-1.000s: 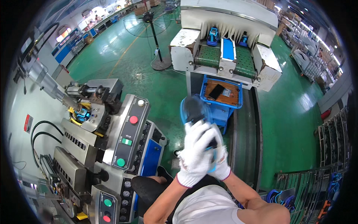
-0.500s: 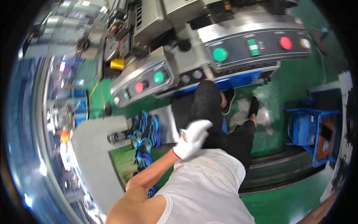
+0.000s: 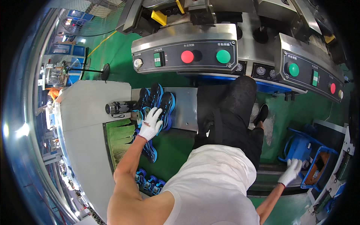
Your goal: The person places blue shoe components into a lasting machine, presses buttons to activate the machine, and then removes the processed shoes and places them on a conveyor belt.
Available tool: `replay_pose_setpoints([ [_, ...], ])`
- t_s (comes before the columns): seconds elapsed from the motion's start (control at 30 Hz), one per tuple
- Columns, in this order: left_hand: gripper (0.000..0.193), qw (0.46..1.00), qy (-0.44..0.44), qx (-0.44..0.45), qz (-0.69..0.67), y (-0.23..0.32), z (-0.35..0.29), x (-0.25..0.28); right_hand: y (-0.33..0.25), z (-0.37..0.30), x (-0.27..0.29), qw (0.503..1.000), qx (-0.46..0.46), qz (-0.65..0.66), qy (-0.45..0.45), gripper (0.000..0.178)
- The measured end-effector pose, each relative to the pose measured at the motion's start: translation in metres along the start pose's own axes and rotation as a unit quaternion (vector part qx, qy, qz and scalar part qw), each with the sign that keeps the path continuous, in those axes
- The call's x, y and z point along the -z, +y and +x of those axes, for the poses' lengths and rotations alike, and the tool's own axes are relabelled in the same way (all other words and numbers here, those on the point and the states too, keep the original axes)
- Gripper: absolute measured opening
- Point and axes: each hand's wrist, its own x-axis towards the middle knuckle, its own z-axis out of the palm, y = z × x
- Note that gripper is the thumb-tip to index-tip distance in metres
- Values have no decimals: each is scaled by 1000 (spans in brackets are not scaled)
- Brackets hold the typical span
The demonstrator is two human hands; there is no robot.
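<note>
My left hand (image 3: 151, 123), in a white knit glove, lies over a group of black and blue sports shoes (image 3: 167, 108) on a metal plate (image 3: 186, 107) at my left. Its fingers are spread and reach among the shoes; whether they touch one I cannot tell. A second group of shoes (image 3: 149, 183) sits lower, beside my left arm. Out at my right, my right hand (image 3: 291, 172), gloved alike, hangs open with its fingers extended. It holds nothing that I can see. Nearest to it is a blue metal-framed stand (image 3: 319, 165) with a brown panel.
Ahead stands a machine with two control panels (image 3: 183, 52) (image 3: 311, 73) carrying red and green buttons. A black flask (image 3: 120, 107) lies on the pale table (image 3: 82, 123) at left, beside a patch of worn green cloth (image 3: 120, 138). Gauges (image 3: 261, 71) sit between the panels.
My left hand has moved left, from above my lap to the shoes. My right hand has come into view at the right. My view has turned, shifting the machine panels to the right.
</note>
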Motion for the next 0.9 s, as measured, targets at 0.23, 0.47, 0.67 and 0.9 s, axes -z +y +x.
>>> replay_pose_setpoints([
  [0.23,16,984,60,-166,-30,-3,29,-5,-150,-177,-203,877,5,-37,-479,67],
  [0.47,9,939,124,-127,-295,173,95,90,-179,-258,-259,655,358,-155,-647,108],
  [0.67,44,902,32,-319,-290,321,146,93,-190,-211,-153,874,156,7,-460,91],
  [0.9,65,751,-48,-473,-459,429,121,59,-182,-112,-1,922,70,373,75,58],
])
